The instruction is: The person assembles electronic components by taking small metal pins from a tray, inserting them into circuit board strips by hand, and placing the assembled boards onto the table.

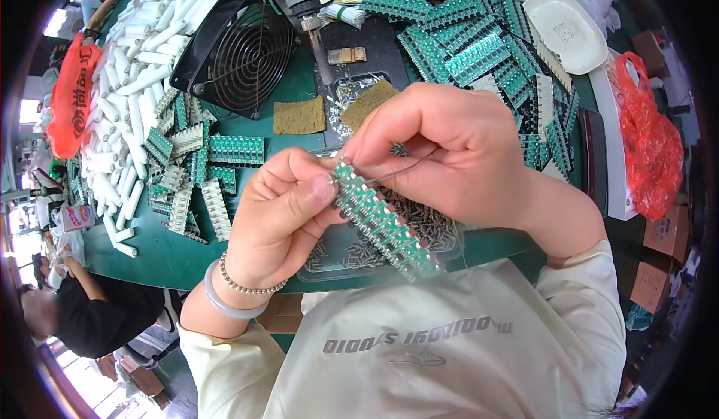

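My left hand (288, 209) pinches the upper end of a green circuit board strip (386, 228) between thumb and fingers. The strip slants down to the right, with rows of small parts and solder points along it. My right hand (457, 153) is closed, its thumb and forefinger meeting at the strip's upper end. A thin grey wire (408, 167) runs through the right hand's fingers; whatever sits at its fingertips is too small to make out. Under both hands lies a clear tray (329, 275) of small metal pieces (431, 232), partly hidden by the strip.
Ahead, a soldering iron (318, 48) points down beside a black fan (243, 56). Two brown pads (298, 116) lie near solder scraps. Circuit board strips are heaped right (479, 52) and left (198, 149). White tubes (142, 67), a white dish (567, 31) and red bags (648, 142) flank them.
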{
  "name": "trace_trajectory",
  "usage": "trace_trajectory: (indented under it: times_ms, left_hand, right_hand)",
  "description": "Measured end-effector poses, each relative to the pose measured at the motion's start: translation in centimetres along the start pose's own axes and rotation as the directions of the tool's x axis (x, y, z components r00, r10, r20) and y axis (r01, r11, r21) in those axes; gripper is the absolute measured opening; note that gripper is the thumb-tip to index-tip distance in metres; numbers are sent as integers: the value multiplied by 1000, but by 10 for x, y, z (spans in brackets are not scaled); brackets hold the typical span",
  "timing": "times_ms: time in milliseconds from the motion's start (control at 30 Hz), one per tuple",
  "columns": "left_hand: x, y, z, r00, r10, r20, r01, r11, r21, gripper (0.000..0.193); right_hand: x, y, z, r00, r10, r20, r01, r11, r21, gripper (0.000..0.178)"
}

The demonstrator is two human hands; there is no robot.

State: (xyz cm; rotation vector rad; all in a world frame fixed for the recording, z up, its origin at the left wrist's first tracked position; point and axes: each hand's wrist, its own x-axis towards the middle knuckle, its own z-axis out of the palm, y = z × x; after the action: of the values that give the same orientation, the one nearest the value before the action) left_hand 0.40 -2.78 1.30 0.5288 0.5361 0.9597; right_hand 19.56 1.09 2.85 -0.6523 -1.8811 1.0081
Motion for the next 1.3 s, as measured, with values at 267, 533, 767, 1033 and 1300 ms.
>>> trace_trajectory:
  times_ms: [267, 533, 767, 1033, 1300]
  left_hand:
    - [3, 2, -6, 992, 13, -123, -6, 998, 55, 2]
    - [14, 8, -5, 954, 88, -286, -16, 970, 244, 2]
    - [27, 7, -7, 926, 96, -366, 44, 933, 357, 7]
    - [34, 5, -8, 916, 158, -368, 6, 913, 407, 8]
    - [37, 7, -10, 930, 145, -339, 2, 917, 398, 4]
  right_hand:
    - [4, 4, -1, 981, -191, 26, 187, 917, -353, 17]
    - [11, 14, -26, 977, -135, 167, 167, 966, -196, 14]
    - [9, 12, -9, 999, 34, 10, -26, 902, -432, 6]
    - [15, 18, -2, 999, 24, 32, -6, 872, -490, 11]
    - [19, 19, -4, 999, -1, 45, 24, 859, -511, 10]
